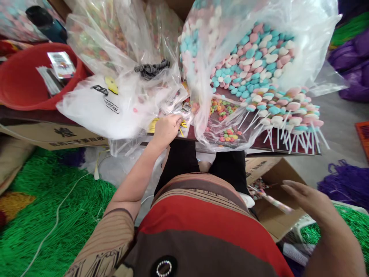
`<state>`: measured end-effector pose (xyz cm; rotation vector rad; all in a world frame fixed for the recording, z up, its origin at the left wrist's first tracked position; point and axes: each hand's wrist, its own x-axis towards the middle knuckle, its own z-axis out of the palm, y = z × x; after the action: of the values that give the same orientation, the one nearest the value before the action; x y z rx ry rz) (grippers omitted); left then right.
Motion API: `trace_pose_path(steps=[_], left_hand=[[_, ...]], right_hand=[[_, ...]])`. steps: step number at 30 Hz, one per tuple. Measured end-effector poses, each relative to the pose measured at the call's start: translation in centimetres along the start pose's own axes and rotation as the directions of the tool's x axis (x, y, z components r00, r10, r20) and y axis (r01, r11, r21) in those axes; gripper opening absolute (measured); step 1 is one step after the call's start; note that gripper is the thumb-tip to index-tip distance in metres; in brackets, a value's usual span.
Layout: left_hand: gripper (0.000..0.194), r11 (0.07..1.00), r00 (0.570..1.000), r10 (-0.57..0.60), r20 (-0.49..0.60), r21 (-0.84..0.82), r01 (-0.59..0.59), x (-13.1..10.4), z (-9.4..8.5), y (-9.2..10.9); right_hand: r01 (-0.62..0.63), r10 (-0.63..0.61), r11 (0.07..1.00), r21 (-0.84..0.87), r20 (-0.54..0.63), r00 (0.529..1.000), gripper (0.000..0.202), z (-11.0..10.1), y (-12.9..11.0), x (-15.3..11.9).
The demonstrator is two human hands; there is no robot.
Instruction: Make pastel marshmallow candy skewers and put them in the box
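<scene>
While the left hand point(167, 130) bends its fingertips onto yellow ties point(183, 124) by the desk's point(264, 142) front edge, grip unclear | right hand point(309, 200): blurred, fingers outstretched beyond that edge, near cardboard box point(285, 173), wrapped stick point(278, 203) beside | marshmallow skewers point(288, 107) overhang front right corner | floor point(336, 142) past right edge
</scene>
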<state>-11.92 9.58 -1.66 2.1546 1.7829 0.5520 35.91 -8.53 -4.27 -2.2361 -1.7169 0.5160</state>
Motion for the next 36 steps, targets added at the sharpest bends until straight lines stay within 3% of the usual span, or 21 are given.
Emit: trace_pose_path(steps=[3, 7, 11, 15, 19, 24, 28, 31, 34, 36], left_hand=[[0.034, 0.979, 0.993, -0.105, 0.052, 0.184, 0.094, 2.3, 0.5, 1.5], [0.037, 0.945, 0.974, -0.203, 0.101, 0.280, 0.168, 5.3, 1.3, 2.3], [0.034, 0.942, 0.970, -0.219, 0.105, 0.283, 0.182, 6.5, 2.0, 1.8], [0.035, 0.938, 0.974, -0.217, 0.061, 0.291, 0.190, 6.5, 2.3, 1.5], [0.036, 0.945, 0.982, -0.188, 0.002, 0.273, 0.180, 5.8, 2.2, 1.6], [0.027, 0.989, 0.969, -0.087, -0.232, 0.095, 0.111, 5.3, 2.8, -0.6], [0.032, 0.985, 0.878, 0.084, -0.471, -0.092, -0.144, 5.1, 3.1, -2.5], [0.035, 0.902, 0.795, 0.294, -0.530, -0.121, -0.414, 3.9, 3.1, -1.5], [0.026, 0.791, 0.679, 0.477, -0.558, -0.064, -0.609, 2.2, 3.1, 1.2], [0.021, 0.728, 0.587, 0.547, -0.597, -0.007, -0.686, 1.2, 3.1, 3.1]], right_hand=[[-0.064, 0.067, 0.996, -0.067, 0.045, 0.997, 0.042, -0.4, -3.1, -0.1], [0.126, -0.121, 0.989, 0.075, -0.072, 0.990, 0.036, -0.5, -7.0, -0.3], [0.178, -0.156, 0.975, 0.136, -0.154, 0.976, 0.025, -0.1, -8.6, -0.9], [0.144, -0.121, 0.974, 0.173, -0.136, 0.983, 0.018, 0.2, -9.4, -0.7], [0.225, -0.204, 0.956, 0.190, -0.121, 0.971, 0.016, 0.5, -11.2, 0.1], [0.373, -0.348, 0.902, 0.216, -0.145, 0.926, 0.016, 1.2, -13.7, 0.9], [0.401, -0.376, 0.860, 0.316, -0.139, 0.916, 0.021, 1.9, -16.4, 1.9], [0.293, -0.283, 0.807, 0.512, -0.100, 0.954, 0.029, 2.4, -19.4, 3.5], [0.139, -0.230, 0.593, 0.793, 0.002, 0.973, 0.052, 2.8, -22.5, 5.9], [0.046, -0.232, 0.476, 0.878, 0.075, 0.970, 0.064, 3.2, -24.2, 7.4]])
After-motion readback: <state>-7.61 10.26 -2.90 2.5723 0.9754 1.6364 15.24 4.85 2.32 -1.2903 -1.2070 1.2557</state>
